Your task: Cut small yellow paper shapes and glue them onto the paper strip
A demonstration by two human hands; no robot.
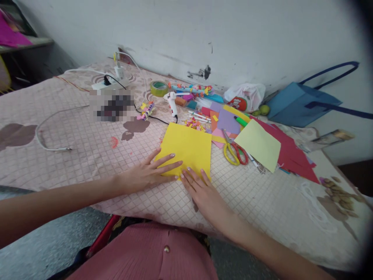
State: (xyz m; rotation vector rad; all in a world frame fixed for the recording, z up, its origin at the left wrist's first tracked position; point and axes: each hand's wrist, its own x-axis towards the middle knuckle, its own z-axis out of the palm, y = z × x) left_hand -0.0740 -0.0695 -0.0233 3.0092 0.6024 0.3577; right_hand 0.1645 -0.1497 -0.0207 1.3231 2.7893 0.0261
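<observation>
A yellow sheet of paper (189,142) lies flat on the patterned tablecloth (140,155) in front of me. My left hand (148,171) rests on its lower left part, fingers spread. Across the lower right edge lies my right hand (204,190), its fingers stretched out flat on the paper. Neither hand grips anything. Just right of the sheet are scissors (234,151) with one yellow and one red handle loop. Small colourful paper scraps (194,124) are strewn behind the sheet's far edge.
A white glue gun (171,103), tape roll (159,88) and power strip (106,83) stand toward the wall. Pale green paper (259,144) overlaps red paper (291,151) on the right. A blue bag (303,103) leans behind them. A white cable (43,144) curls at left.
</observation>
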